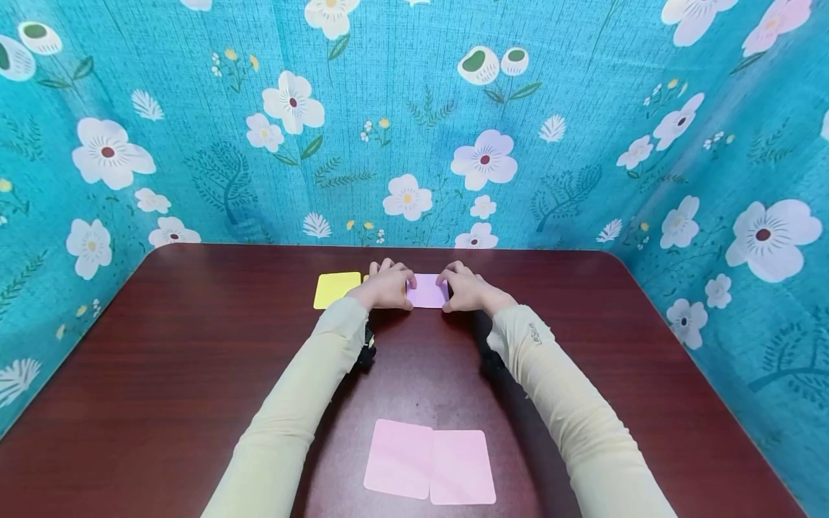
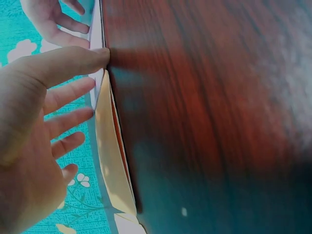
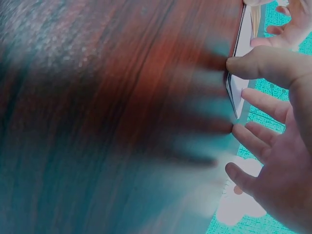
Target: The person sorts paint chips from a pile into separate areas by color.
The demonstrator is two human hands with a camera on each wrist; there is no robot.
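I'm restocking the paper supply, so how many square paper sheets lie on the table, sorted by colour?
Pink square paper sheets: 3, one held at its edges by the left hand and right hand, two overlapping near the front edge.
Yellow square paper sheets: 1.
Total: 4, all on the dark wooden table.

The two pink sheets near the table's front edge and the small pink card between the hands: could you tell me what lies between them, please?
Only bare tabletop. In the head view, nothing lies between the two pink sheets and the small pink card; the sleeves flank that stretch.
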